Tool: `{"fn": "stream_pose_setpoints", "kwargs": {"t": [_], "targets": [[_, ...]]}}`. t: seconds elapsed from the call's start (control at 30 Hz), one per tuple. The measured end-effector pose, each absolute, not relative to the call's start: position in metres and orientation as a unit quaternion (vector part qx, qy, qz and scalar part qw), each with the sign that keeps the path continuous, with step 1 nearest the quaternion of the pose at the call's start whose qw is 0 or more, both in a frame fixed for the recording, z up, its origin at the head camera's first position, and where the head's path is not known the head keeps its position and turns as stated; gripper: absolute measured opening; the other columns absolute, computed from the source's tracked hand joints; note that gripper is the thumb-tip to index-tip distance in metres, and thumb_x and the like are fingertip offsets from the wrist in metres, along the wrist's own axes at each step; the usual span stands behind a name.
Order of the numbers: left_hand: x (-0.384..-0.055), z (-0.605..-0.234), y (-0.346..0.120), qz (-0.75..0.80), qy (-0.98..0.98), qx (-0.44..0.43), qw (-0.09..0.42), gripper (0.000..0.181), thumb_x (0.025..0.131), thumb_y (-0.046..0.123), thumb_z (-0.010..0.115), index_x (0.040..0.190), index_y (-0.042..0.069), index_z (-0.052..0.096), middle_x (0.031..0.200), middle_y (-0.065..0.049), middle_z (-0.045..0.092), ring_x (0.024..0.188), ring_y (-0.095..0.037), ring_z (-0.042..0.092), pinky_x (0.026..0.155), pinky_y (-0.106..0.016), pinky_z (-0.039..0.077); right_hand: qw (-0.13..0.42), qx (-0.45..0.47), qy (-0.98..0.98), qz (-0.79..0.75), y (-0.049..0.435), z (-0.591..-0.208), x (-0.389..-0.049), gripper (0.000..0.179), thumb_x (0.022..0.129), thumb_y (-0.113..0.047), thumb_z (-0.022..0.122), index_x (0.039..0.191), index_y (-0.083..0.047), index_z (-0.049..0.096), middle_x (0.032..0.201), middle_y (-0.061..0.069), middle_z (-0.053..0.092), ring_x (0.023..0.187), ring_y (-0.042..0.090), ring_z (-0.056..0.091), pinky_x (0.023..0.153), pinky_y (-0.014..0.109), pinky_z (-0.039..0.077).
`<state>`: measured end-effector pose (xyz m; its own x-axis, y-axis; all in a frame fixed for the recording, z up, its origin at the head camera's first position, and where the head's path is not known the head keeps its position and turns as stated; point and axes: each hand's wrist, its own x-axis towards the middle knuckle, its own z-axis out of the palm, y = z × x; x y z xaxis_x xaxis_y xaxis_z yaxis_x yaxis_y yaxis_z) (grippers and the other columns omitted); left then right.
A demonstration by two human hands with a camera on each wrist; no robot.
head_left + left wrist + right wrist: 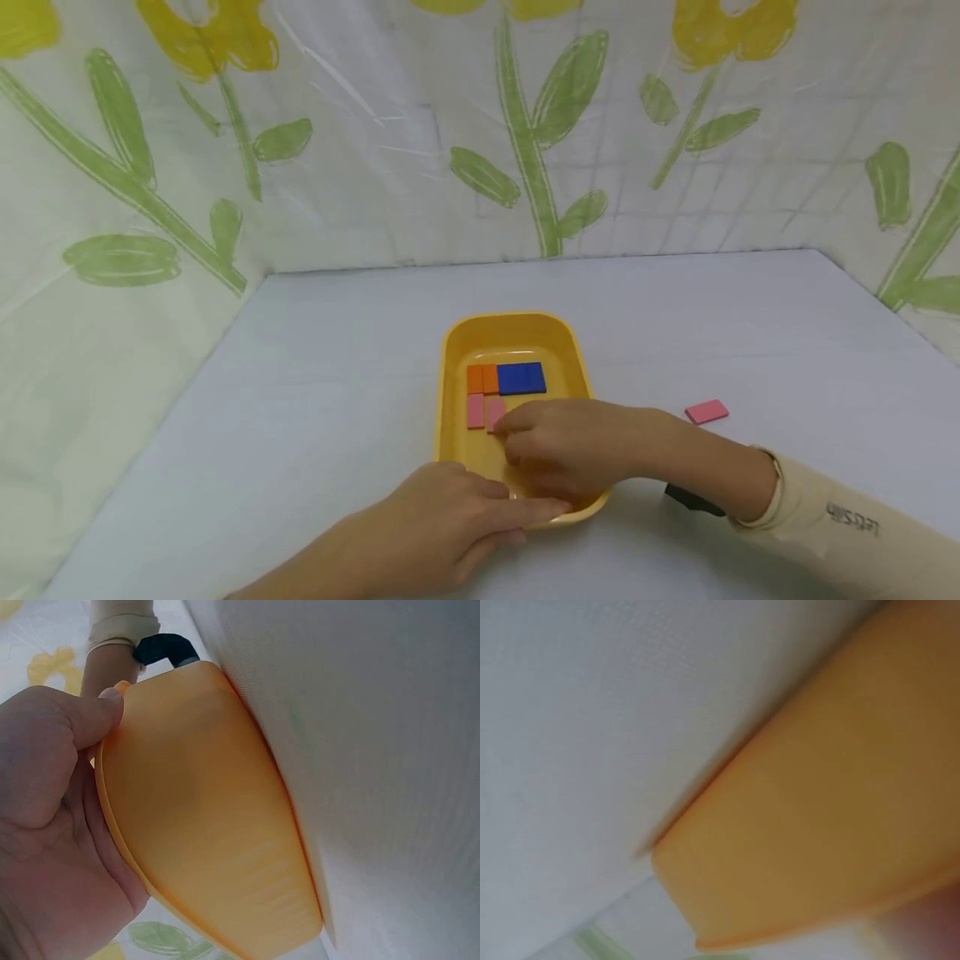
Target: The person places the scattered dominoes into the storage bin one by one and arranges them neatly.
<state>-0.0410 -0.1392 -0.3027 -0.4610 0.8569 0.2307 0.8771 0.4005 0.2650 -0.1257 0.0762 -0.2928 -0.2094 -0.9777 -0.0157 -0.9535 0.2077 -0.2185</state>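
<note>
In the head view, a yellow tray [448,367] holds several flat tiles near its left side. Two orange tiles [482,379] lie beside blue tiles [521,378]; a pink tile [476,411] sits below them. My right hand [570,437] reaches into the tray with bent fingers, the fingertips at the near right corner of a second pink tile [495,410]. With my left hand [450,517] I grip the tray's near rim, the thumb [101,720] on the outer side and the fingers over the inside. Much of the tray's near right part is hidden under my right hand.
Another pink tile [707,412] lies on the white table [345,358] right of the tray, beyond my right forearm. A dark object [693,500] shows partly under that wrist. A white sheet with painted flowers [517,125] hangs behind the table.
</note>
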Motion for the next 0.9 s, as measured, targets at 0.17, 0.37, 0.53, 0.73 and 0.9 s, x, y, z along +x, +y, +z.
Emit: {"fn": "stream_pose_setpoints", "kwargs": {"t": [0.17,0.37,0.53,0.73,0.9], "targets": [[-0.041,-0.302,-0.139,-0.176,-0.840,-0.513,0.016,0.037,0.103,0.026,0.059,0.140,0.030,0.059,0.060,0.015,0.028,0.052,0.002,0.026,0.051,-0.011,0.021,0.082,-0.617,0.779,-0.081,0.076,-0.295,-0.130,0.011,0.091,-0.011,0.069,0.102,-0.011,0.069,0.127,0.005,0.062,0.118,0.013,0.057,0.098,0.022,0.045],[-0.041,-0.303,-0.139,-0.170,-0.838,-0.518,0.028,0.036,0.102,0.026,0.059,0.139,0.029,0.059,0.064,0.017,0.035,0.057,0.003,0.032,0.054,-0.010,0.025,0.105,-0.599,0.790,-0.081,0.075,-0.295,-0.131,0.005,0.092,-0.013,0.070,0.097,-0.015,0.069,0.132,0.003,0.060,0.121,0.014,0.056,0.097,0.024,0.046],[-0.041,-0.305,-0.138,-0.168,-0.837,-0.520,0.031,0.038,0.102,0.025,0.059,0.140,0.029,0.059,0.069,0.017,0.043,0.061,0.003,0.036,0.056,-0.010,0.028,0.121,-0.589,0.795,-0.081,0.075,-0.295,-0.131,0.005,0.094,-0.014,0.069,0.099,-0.015,0.070,0.134,0.002,0.059,0.118,0.013,0.057,0.095,0.022,0.046],[-0.041,-0.307,-0.137,-0.168,-0.831,-0.527,0.052,0.037,0.102,0.025,0.060,0.139,0.028,0.060,0.069,0.016,0.045,0.061,0.003,0.037,0.056,-0.009,0.028,0.066,-0.604,0.789,-0.090,0.081,-0.297,-0.130,0.010,0.095,-0.011,0.066,0.104,-0.013,0.064,0.135,0.004,0.057,0.119,0.015,0.057,0.093,0.022,0.047],[-0.041,-0.305,-0.139,-0.154,-0.836,-0.523,0.058,0.040,0.101,0.026,0.062,0.140,0.030,0.058,0.067,0.016,0.041,0.056,0.002,0.032,0.053,-0.011,0.026,-0.032,-0.593,0.789,-0.160,0.102,-0.297,-0.135,0.025,0.092,-0.007,0.069,0.114,-0.013,0.061,0.137,0.006,0.057,0.120,0.022,0.058,0.091,0.031,0.052]]}}
